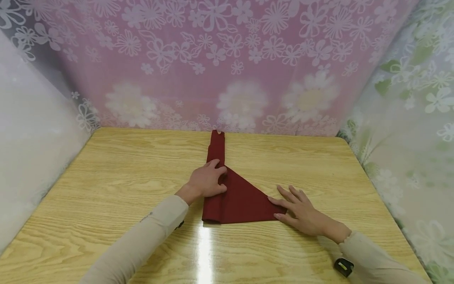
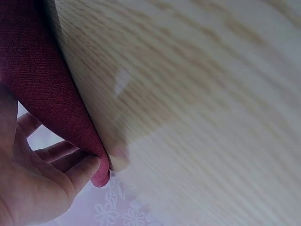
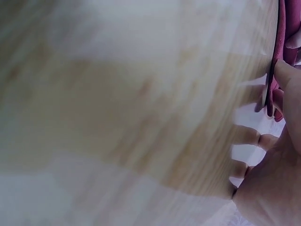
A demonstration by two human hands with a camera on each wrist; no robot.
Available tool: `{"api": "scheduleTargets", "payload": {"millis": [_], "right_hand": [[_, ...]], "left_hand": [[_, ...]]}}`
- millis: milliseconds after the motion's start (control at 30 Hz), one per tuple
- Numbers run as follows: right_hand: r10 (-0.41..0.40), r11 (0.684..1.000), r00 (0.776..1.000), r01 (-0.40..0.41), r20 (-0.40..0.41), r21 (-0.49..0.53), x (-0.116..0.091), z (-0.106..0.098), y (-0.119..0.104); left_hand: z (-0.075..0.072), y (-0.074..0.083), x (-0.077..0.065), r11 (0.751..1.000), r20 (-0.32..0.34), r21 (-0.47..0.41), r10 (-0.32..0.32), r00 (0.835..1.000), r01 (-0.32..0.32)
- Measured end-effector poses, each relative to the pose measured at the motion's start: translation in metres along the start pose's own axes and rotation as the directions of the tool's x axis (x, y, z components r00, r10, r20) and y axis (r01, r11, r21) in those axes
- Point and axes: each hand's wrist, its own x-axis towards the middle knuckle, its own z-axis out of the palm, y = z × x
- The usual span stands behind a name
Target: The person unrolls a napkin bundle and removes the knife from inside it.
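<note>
A dark red cloth (image 1: 244, 201) lies on the wooden table, with a folded or rolled strip along its left side and a flat triangular part tapering to the right. The strip runs up to the table's far edge. My left hand (image 1: 209, 180) holds the strip near its middle with curved fingers; the left wrist view shows thumb and fingertips at the cloth's edge. At the right-hand corner, my right hand (image 1: 301, 213) touches the cloth with spread, fairly straight fingers. In the right wrist view, the thumb (image 3: 284, 75) rests on the cloth edge.
The wood-grain table (image 1: 142, 157) reaches back to a pink flowered curtain (image 1: 191, 75). Pale flowered sheets (image 1: 415, 130) hang at both sides. A small black device (image 1: 344, 267) sits by the right sleeve. Light glares on the table in front of the cloth.
</note>
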Motion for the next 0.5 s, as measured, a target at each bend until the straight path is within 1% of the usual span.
{"api": "scheduleTargets", "payload": {"millis": [167, 333, 500], "right_hand": [[-0.006, 1.0, 1.0, 0.006, -0.005, 0.013, 0.0004, -0.0004, -0.0011], [0.01, 1.0, 1.0, -0.01, 0.002, 0.011, -0.0006, -0.0003, -0.0007], [0.009, 1.0, 1.0, -0.009, 0.004, 0.015, -0.0002, -0.0008, 0.0]], "left_hand": [[-0.0011, -0.0025, -0.0008, 1.0, 0.002, 0.016, 0.01, 1.0, -0.01], [-0.0035, -0.0053, -0.0023, 1.0, -0.009, -0.012, 0.026, 1.0, -0.026], [-0.0054, -0.01, -0.0051, 0.999, -0.023, -0.027, 0.035, 0.999, -0.035]]}}
